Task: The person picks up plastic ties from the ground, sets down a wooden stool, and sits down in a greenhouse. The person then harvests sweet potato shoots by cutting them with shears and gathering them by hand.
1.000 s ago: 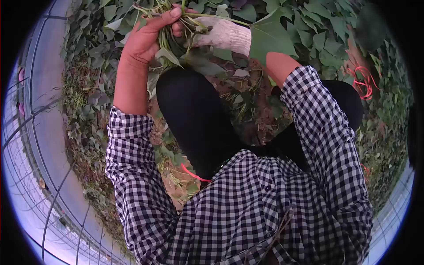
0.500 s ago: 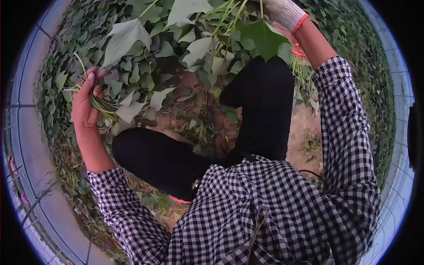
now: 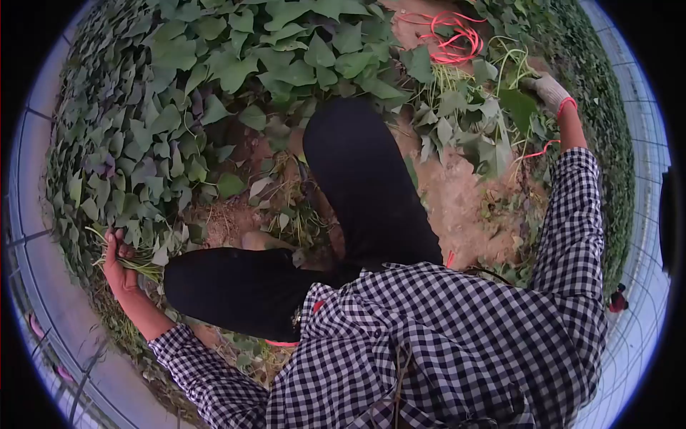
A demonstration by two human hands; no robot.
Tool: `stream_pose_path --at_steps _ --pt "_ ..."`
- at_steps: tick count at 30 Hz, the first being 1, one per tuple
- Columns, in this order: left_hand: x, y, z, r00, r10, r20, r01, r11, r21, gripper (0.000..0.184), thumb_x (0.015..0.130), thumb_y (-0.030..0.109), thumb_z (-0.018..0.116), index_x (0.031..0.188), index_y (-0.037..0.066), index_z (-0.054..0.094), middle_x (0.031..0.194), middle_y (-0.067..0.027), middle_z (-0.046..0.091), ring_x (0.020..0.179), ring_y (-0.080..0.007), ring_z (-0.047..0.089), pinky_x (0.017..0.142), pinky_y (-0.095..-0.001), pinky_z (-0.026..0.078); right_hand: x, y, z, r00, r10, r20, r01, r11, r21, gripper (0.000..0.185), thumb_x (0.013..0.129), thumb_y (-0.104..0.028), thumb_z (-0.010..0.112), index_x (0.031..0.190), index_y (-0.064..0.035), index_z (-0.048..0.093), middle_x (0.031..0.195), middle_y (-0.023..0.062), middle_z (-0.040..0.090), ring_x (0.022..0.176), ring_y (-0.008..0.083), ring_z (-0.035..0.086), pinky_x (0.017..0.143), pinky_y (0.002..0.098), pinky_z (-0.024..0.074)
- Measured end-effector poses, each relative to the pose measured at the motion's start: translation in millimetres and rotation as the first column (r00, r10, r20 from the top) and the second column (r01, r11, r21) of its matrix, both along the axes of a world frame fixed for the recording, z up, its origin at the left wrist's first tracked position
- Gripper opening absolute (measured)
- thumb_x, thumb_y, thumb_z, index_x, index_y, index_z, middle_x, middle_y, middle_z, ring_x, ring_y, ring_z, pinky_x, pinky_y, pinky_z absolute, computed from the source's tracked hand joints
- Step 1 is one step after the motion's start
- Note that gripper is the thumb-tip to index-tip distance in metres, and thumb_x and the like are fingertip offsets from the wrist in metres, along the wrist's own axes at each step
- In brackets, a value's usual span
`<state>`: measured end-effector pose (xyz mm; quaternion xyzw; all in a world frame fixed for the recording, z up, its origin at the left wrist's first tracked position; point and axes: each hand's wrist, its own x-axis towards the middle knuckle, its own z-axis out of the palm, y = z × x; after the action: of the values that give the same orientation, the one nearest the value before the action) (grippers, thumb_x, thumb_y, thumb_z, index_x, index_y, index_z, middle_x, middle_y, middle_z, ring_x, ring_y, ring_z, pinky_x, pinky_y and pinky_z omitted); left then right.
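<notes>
My bare left hand is closed around a small bundle of leafy vine stems, low at the left beside my bent knee. The cut-looking ends poke out past the fingers. Out to the right, my right hand wears a pale knitted glove with a red cuff. Its fingers are closed at the stems of a leafy vine bunch; the fingertips are partly hidden. That bunch hangs beside more pale-stemmed vines on the ground.
A tangle of red plastic twine lies on the soil at the top. Dense heart-shaped foliage covers the ground ahead and left. Bare reddish soil shows right of my knee. Wire fencing curves along both sides.
My gloved right hand has swung right with the leafy vines, uncovering the red twine. My left hand has moved lower and left, still gripping its stems. My view and knees have shifted.
</notes>
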<state>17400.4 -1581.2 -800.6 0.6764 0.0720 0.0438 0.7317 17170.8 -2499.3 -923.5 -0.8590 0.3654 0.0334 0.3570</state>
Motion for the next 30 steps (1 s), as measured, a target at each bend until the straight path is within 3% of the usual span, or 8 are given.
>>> stream_pose_path --at_steps 8,13,17,20,23,24,27,30 --pt "-39 14 -16 0.998 0.051 0.031 -0.048 0.996 -0.077 0.031 0.092 0.016 0.059 0.121 0.007 0.053 0.101 -0.0037 0.064 0.062 -0.0045 0.044 0.055 -0.0187 0.037 78 52 10 0.985 0.104 0.136 -0.036 0.904 -0.426 0.057 0.08 -0.026 0.067 0.129 -0.0017 0.05 0.114 0.0176 0.063 0.088 0.0254 0.065 0.072 0.036 0.0511" --pt "-53 37 -13 0.983 0.152 0.104 -0.146 0.987 -0.059 0.03 0.092 0.017 0.059 0.121 0.008 0.054 0.104 -0.0056 0.065 0.064 -0.007 0.047 0.057 -0.0218 0.04 175 72 40 0.82 0.437 0.369 -0.312 0.883 -0.351 0.054 0.084 -0.03 0.063 0.13 -0.004 0.051 0.107 0.009 0.063 0.084 0.0157 0.061 0.069 0.0279 0.0483" --pt "-67 42 -8 0.96 0.234 0.151 -0.247 0.966 0.071 0.03 0.093 0.022 0.059 0.121 0.01 0.058 0.098 -0.0071 0.068 0.076 -0.0144 0.061 0.071 -0.0268 0.053 224 163 88 0.645 0.611 0.459 -0.576 0.783 -0.234 0.045 0.088 -0.031 0.057 0.126 -0.0058 0.054 0.098 0.0051 0.065 0.079 0.0135 0.06 0.067 0.0261 0.048" --pt "-100 61 -15 0.927 0.319 0.196 -0.341 0.936 0.088 0.032 0.093 0.023 0.059 0.122 0.009 0.057 0.094 -0.0083 0.068 0.073 -0.015 0.063 0.066 -0.0249 0.053 169 348 156 0.556 0.798 0.232 -0.733 0.603 -0.316 0.041 0.091 -0.031 0.053 0.123 -0.0053 0.056 0.102 0.0031 0.061 0.084 0.009 0.055 0.073 0.0238 0.0448" --pt "-90 55 -38 0.941 0.277 0.196 -0.288 0.957 0.031 0.033 0.094 0.024 0.058 0.121 0.006 0.057 0.089 -0.0087 0.068 0.066 -0.0135 0.06 0.061 -0.0234 0.051 255 357 102 0.229 0.973 -0.034 -0.762 0.158 -0.628 0.042 0.088 -0.03 0.053 0.118 -0.0015 0.057 0.1 0.0119 0.064 0.083 0.0176 0.062 0.074 0.0314 0.0498" --pt "-101 62 -48 0.94 0.288 0.185 -0.292 0.956 -0.006 0.033 0.094 0.024 0.058 0.121 0.006 0.057 0.087 -0.0085 0.068 0.063 -0.0123 0.056 0.058 -0.0232 0.049 244 396 104 0.309 0.938 -0.159 -0.851 0.197 -0.487 0.04 0.087 -0.028 0.054 0.119 -0.0031 0.057 0.103 0.0135 0.065 0.089 0.0231 0.063 0.081 0.0352 0.0499" --pt "-133 69 -57 0.908 0.401 0.124 -0.396 0.916 -0.065 0.029 0.092 0.019 0.06 0.117 0.005 0.059 0.084 -0.0073 0.067 0.059 -0.0104 0.051 0.054 -0.0218 0.043 261 451 46 0.148 0.943 -0.298 -0.849 -0.033 -0.528 0.037 0.085 -0.029 0.054 0.114 -0.0057 0.061 0.108 0.014 0.064 0.1 0.0313 0.061 0.087 0.0403 0.0488" --pt "-108 74 -72 0.899 0.437 0.012 -0.437 0.899 -0.032 0.028 0.084 0.009 0.069 0.111 0.003 0.062 0.084 -0.0083 0.066 0.056 -0.0094 0.049 0.052 -0.0216 0.041 260 451 -25 0.248 0.881 -0.402 -0.91 0.07 -0.408 0.033 0.083 -0.027 0.056 0.106 -0.0041 0.06 0.104 0.0188 0.064 0.1 0.0352 0.06 0.086 0.0421 0.0488"
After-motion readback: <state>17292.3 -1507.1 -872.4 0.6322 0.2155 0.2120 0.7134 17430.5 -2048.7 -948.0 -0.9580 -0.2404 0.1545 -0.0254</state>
